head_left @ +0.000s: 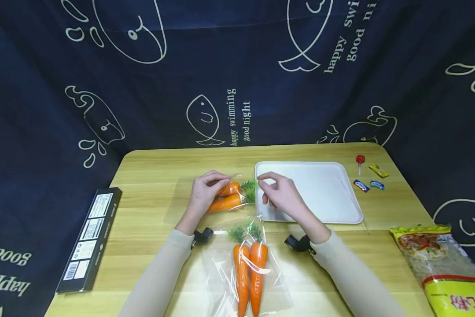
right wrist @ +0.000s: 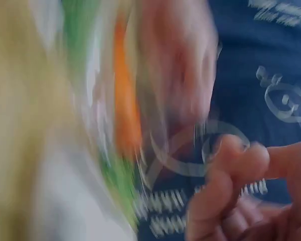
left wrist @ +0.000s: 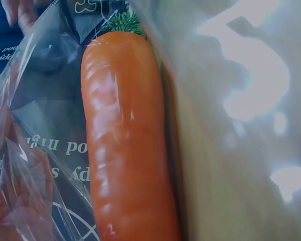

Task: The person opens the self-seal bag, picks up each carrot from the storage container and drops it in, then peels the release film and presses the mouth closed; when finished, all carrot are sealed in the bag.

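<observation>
In the head view my left hand point(head_left: 207, 192) pinches the upper edge of a clear plastic bag point(head_left: 185, 193) that holds two orange carrots point(head_left: 226, 203) with green tops point(head_left: 250, 192). The left wrist view has one carrot point(left wrist: 125, 135) close up, behind film. My right hand point(head_left: 281, 194) is raised over the left side of the white tray point(head_left: 312, 189), fingertips right beside the green tops. In the right wrist view its thumb and forefinger point(right wrist: 241, 155) meet; I cannot tell whether film is between them.
A second clear bag point(head_left: 277, 281) with two carrots point(head_left: 258, 268) lies between my forearms. On the right are a lollipop point(head_left: 360, 160), several small wrapped candies point(head_left: 377, 185) and a noodle packet point(head_left: 439, 264). A black box point(head_left: 90, 240) lies at the left edge.
</observation>
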The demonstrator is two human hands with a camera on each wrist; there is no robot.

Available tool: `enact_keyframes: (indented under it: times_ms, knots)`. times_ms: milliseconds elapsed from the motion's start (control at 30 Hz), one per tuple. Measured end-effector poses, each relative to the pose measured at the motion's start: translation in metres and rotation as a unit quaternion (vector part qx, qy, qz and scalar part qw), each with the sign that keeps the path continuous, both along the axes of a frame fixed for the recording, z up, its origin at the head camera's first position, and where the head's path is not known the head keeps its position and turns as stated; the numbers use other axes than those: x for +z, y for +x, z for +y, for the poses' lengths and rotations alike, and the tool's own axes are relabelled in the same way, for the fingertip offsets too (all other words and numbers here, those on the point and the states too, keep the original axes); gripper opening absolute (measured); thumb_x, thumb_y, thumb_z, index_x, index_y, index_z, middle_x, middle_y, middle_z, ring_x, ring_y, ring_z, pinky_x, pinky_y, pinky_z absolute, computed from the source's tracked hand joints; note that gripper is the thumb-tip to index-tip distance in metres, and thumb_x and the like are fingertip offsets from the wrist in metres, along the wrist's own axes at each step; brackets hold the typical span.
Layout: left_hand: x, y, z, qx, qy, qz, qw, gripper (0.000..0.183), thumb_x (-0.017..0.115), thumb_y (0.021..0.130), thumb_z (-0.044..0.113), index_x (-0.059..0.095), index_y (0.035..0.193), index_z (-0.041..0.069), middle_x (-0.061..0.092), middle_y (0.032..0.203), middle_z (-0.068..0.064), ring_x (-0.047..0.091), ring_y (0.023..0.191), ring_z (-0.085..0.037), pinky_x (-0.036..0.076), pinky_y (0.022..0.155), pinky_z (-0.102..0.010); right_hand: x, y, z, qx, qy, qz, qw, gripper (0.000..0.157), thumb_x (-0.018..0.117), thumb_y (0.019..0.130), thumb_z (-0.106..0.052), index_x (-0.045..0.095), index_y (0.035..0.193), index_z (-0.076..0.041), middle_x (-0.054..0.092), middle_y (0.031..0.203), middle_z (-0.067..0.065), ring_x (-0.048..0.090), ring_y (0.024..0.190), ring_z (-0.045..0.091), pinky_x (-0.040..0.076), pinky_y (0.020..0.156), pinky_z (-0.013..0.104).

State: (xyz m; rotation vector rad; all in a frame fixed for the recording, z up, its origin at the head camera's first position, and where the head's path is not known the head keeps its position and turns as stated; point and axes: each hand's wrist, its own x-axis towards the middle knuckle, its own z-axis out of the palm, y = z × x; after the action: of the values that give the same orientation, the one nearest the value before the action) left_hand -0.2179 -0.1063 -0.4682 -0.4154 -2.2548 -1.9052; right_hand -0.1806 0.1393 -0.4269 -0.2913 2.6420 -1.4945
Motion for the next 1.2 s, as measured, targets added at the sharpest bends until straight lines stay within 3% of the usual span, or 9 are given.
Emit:
enact_keyframes:
  times_ms: [167, 333, 500, 600, 733, 833, 933, 1033, 1200]
  knots:
    - [0.002, -0.003, 0.002, 0.005, -0.004, 0.007, 1.0, 0.016, 0.079, 0.086, 0.022, 0.079, 0.096, 0.009, 0.074, 0.096, -0.008, 0.068, 0.087, -0.013, 0.057, 0.079, -0.018, -0.011, 0.025, -0.016, 0.032, -0.075, -0.153, 0.985, 0.047, 0.058, 0.099, -0.036, 0.051, 0.137, -0.009, 0.072, 0.067, 0.011, 0.058, 0.039, 0.016, 0.057, 0.045, 0.045]
    - [0.002, -0.003, 0.005, -0.01, -0.029, 0.007, 0.9995, 0.016, 0.079, 0.086, 0.023, 0.08, 0.096, 0.01, 0.075, 0.097, -0.005, 0.067, 0.09, -0.013, 0.056, 0.08, -0.019, -0.028, 0.026, -0.026, 0.053, -0.099, -0.177, 0.978, 0.038, 0.054, 0.103, -0.026, 0.055, 0.13, 0.0, 0.073, 0.073, 0.016, 0.06, 0.042, 0.015, 0.056, 0.043, 0.034]
    - [0.014, -0.011, 0.004, -0.048, -0.133, 0.016, 0.9898, 0.014, 0.078, 0.088, 0.023, 0.08, 0.099, 0.014, 0.075, 0.098, 0.004, 0.068, 0.092, -0.012, 0.058, 0.085, -0.025, -0.034, 0.026, -0.024, 0.046, -0.096, -0.163, 0.981, 0.029, 0.054, 0.102, -0.017, 0.067, 0.114, 0.006, 0.074, 0.077, 0.013, 0.063, 0.047, 0.015, 0.057, 0.047, 0.031]
    - [0.033, -0.03, 0.003, -0.076, -0.205, 0.013, 0.9758, 0.016, 0.075, 0.09, 0.027, 0.079, 0.102, 0.017, 0.075, 0.102, 0.004, 0.069, 0.095, -0.015, 0.059, 0.088, -0.032, -0.035, 0.026, -0.023, 0.043, -0.094, -0.156, 0.982, 0.026, 0.055, 0.1, -0.014, 0.069, 0.11, 0.006, 0.075, 0.078, 0.011, 0.064, 0.048, 0.015, 0.058, 0.048, 0.031]
    - [0.052, -0.073, 0.006, -0.128, -0.294, -0.034, 0.9466, 0.02, 0.071, 0.094, 0.029, 0.077, 0.109, 0.017, 0.074, 0.11, 0.0, 0.068, 0.101, -0.018, 0.057, 0.092, -0.038, -0.033, 0.028, -0.025, 0.05, -0.083, -0.155, 0.983, 0.025, 0.055, 0.1, -0.012, 0.07, 0.11, 0.005, 0.075, 0.078, 0.01, 0.064, 0.048, 0.014, 0.058, 0.048, 0.031]
    - [0.048, -0.106, 0.014, -0.192, -0.355, -0.068, 0.9121, 0.022, 0.069, 0.095, 0.023, 0.074, 0.114, 0.012, 0.073, 0.114, -0.002, 0.065, 0.105, -0.02, 0.054, 0.094, -0.038, -0.032, 0.03, -0.027, 0.052, -0.074, -0.153, 0.984, 0.024, 0.055, 0.1, -0.012, 0.071, 0.108, 0.004, 0.075, 0.078, 0.009, 0.064, 0.048, 0.014, 0.058, 0.048, 0.03]
    - [0.037, -0.124, 0.022, -0.261, -0.383, -0.09, 0.8818, 0.024, 0.069, 0.095, 0.018, 0.07, 0.115, 0.005, 0.071, 0.115, -0.005, 0.062, 0.106, -0.022, 0.051, 0.093, -0.038, -0.032, 0.031, -0.03, 0.056, -0.074, -0.156, 0.983, 0.023, 0.056, 0.1, -0.012, 0.072, 0.106, 0.004, 0.075, 0.077, 0.009, 0.064, 0.048, 0.014, 0.058, 0.048, 0.03]
    - [0.03, -0.128, 0.032, -0.312, -0.366, -0.119, 0.8684, 0.022, 0.068, 0.094, 0.015, 0.068, 0.113, 0.004, 0.071, 0.113, -0.007, 0.063, 0.104, -0.02, 0.054, 0.091, -0.037, -0.031, 0.032, -0.031, 0.059, -0.079, -0.16, 0.982, 0.023, 0.055, 0.1, -0.011, 0.072, 0.106, 0.004, 0.074, 0.077, 0.009, 0.064, 0.049, 0.014, 0.058, 0.048, 0.03]
    - [0.021, -0.128, 0.044, -0.342, -0.33, -0.154, 0.8662, 0.016, 0.068, 0.093, 0.01, 0.066, 0.107, 0.002, 0.07, 0.099, -0.008, 0.06, 0.083, -0.016, 0.053, 0.072, -0.029, -0.03, 0.033, -0.03, 0.056, -0.08, -0.164, 0.982, 0.023, 0.055, 0.1, -0.011, 0.071, 0.106, 0.004, 0.074, 0.077, 0.01, 0.064, 0.049, 0.015, 0.058, 0.048, 0.03]
